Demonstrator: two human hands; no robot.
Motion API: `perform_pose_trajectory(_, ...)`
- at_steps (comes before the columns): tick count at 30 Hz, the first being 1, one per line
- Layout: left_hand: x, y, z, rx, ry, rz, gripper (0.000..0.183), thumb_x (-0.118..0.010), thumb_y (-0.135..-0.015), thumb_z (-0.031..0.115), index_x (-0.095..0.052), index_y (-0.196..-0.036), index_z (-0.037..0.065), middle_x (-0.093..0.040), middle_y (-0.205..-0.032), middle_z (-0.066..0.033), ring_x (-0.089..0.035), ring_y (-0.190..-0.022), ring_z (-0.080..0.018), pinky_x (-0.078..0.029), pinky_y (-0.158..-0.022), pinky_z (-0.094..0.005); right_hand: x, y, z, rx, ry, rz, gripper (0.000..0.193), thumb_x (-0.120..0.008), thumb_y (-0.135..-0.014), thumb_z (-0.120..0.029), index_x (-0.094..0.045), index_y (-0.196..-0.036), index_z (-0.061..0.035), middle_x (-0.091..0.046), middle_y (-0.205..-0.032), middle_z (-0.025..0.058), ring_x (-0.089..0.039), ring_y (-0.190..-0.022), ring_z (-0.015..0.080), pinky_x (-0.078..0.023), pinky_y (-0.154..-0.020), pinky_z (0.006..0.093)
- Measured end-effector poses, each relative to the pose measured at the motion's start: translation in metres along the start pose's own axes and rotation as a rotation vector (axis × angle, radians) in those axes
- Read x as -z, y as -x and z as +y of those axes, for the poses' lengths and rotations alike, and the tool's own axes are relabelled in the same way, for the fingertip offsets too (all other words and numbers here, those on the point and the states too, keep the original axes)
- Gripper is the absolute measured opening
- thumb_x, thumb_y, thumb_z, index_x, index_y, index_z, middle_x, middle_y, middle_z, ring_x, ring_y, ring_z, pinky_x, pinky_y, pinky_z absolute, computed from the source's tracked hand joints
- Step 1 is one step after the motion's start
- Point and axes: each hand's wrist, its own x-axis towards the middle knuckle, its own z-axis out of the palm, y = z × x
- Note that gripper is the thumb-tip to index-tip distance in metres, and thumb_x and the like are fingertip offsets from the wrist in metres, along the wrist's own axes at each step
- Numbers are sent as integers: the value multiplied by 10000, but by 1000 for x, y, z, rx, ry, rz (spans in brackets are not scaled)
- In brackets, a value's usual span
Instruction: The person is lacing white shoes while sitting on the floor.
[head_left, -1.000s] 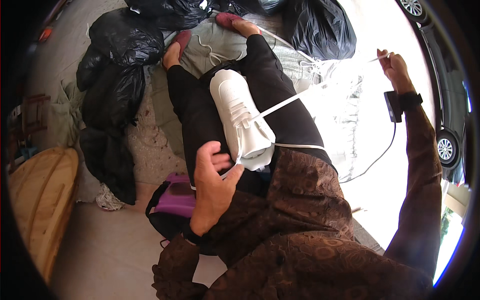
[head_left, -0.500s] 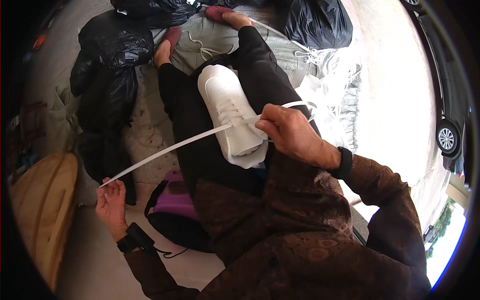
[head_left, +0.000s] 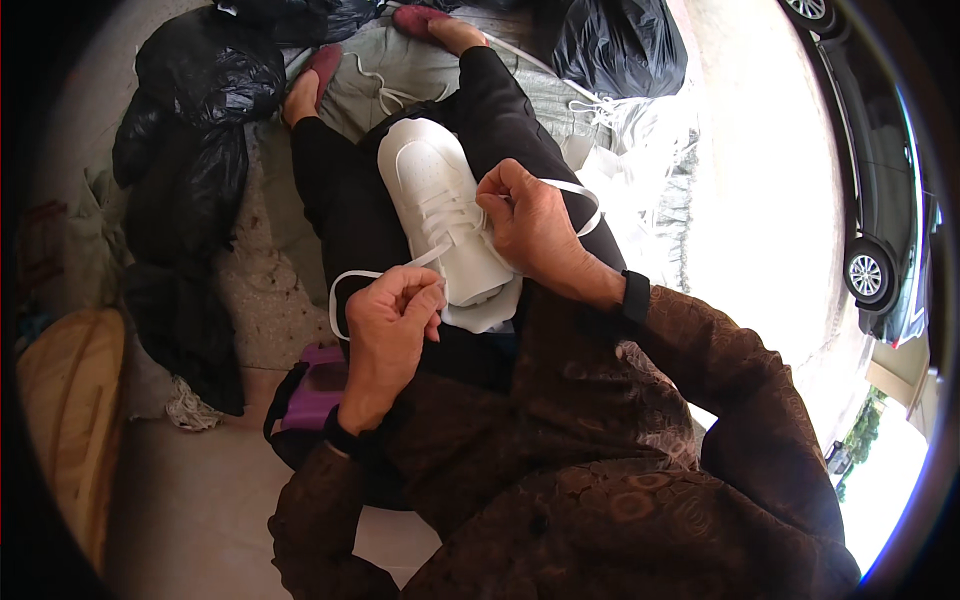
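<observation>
A white sneaker (head_left: pixel 428 180) lies across my lap, its toe pointing away from me and its heel opening toward me. Crossed laces run over its tongue. My left hand (head_left: pixel 385 335) is beside the near left side of the shoe, fingers pinched on a flat white shoelace (head_left: pixel 352 274) that loops out to the left. On the other side, my right hand (head_left: pixel 540 225) pinches the lace's other end close to the eyelets, and a loop of it curves out past my knuckles. The fingertips partly hide the lace.
Black plastic bags (head_left: pixel 205 75) are piled at the far left, with another black bag (head_left: pixel 625 45) at the far right. A wooden board (head_left: pixel 75 400) stands at left. By my left thigh is a purple and black item (head_left: pixel 312 390). White laces and pale sheeting (head_left: pixel 640 160) lie right; a car (head_left: pixel 870 170) is beyond.
My left hand has come in from far left to the shoe, so the taut lace now hangs in a loop. My right hand has shifted slightly up and left.
</observation>
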Motion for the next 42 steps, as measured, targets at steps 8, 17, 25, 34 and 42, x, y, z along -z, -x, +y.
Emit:
perform_pose_trajectory(8,-5,-13,0,-61,-299,160,74,-659,-913,41,-690,-880,-18,-639,-696,-27,-541,-573,-69,-434,-527,-237,0,5,14,152,127,38,183,-647,-838,29,-518,-962,-8,-613,-916,203,-633,-814,414,-507,-694,450)
perform_pose_trajectory(17,-5,-13,0,-237,-498,207,36,-650,-859,-6,-634,-835,-28,-629,-709,-114,-595,-630,-202,-465,-603,-327,2,8,12,380,243,-14,198,-648,-822,45,-522,-960,-21,-554,-868,169,-612,-776,394,-512,-663,452)
perform_pose_trajectory(25,-6,-16,1,-435,-673,253,55,-630,-816,-29,-594,-783,-3,-607,-742,-141,-597,-672,-330,-464,-612,-404,-7,4,11,219,165,18,177,-628,-815,94,-543,-925,-15,-592,-837,143,-639,-746,318,-511,-649,357)
perform_pose_trajectory(34,-5,-37,-9,-536,-817,197,109,-654,-732,-4,-548,-746,19,-590,-745,-148,-596,-673,-360,-473,-592,-446,-1,8,6,203,167,-9,178,-626,-804,101,-530,-913,-3,-603,-849,182,-638,-784,380,-522,-671,405)
perform_pose_trajectory(42,-20,-45,-3,-651,-1021,129,130,-653,-730,-11,-529,-700,12,-552,-654,-143,-583,-619,-362,-449,-547,-451,0,18,4,241,120,-25,191,-638,-802,90,-535,-923,-16,-593,-873,171,-631,-797,383,-521,-677,423)
